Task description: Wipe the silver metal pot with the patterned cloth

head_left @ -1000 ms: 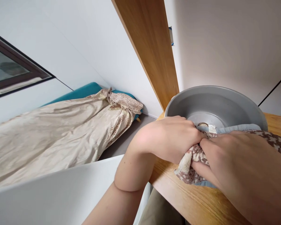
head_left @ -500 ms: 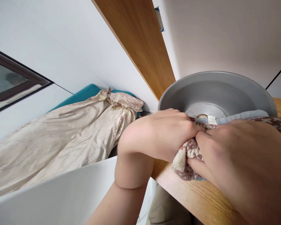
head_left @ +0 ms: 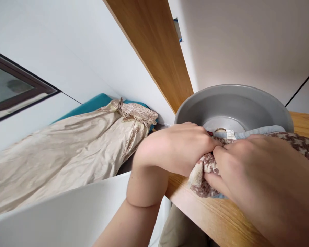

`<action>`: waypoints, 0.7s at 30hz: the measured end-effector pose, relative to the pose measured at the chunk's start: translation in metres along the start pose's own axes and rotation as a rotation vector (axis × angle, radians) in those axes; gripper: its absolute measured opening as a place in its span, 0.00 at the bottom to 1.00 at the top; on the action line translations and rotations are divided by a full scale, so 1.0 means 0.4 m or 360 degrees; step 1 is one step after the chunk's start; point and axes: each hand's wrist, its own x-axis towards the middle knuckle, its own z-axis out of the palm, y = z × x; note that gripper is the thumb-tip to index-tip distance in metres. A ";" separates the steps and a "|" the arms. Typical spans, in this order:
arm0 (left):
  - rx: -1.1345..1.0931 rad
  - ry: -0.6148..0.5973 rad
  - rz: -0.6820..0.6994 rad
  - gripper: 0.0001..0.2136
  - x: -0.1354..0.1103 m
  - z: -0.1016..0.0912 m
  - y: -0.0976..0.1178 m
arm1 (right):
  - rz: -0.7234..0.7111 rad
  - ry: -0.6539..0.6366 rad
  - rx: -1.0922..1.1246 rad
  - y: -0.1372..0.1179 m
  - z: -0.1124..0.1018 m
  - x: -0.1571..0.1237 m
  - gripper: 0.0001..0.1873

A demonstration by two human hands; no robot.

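Observation:
A brown-and-cream patterned, fluffy cloth (head_left: 302, 145) with a pale blue border lies bunched over the near side of a grey basin (head_left: 235, 97). My left hand (head_left: 179, 145) is closed on the cloth, its fingers curled under and mostly hidden. Beside it, almost touching, my right hand (head_left: 265, 171) also grips the cloth with thumb and bent fingers. A gathered end of the fabric bulges out below, between the two hands. Near the basin's round drain (head_left: 220, 130), a small white label (head_left: 230, 134) sticks up from the cloth's edge.
The basin rests on a wooden counter (head_left: 206, 219) with a wooden post (head_left: 154, 44) behind it. At left, beige fabric (head_left: 74, 147) is draped over something teal (head_left: 92, 106), behind a white tub-like edge (head_left: 74, 197). A dark-framed window (head_left: 28, 84) is in the wall.
The view has shifted slightly, so the basin sits a little lower and farther left. Both hands keep their hold on the cloth, with little other movement.

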 end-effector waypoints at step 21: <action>0.0141 0.0076 0.0068 0.08 -0.009 0.012 -0.010 | 0.0028 -0.0140 -0.0225 -0.011 -0.010 0.027 0.14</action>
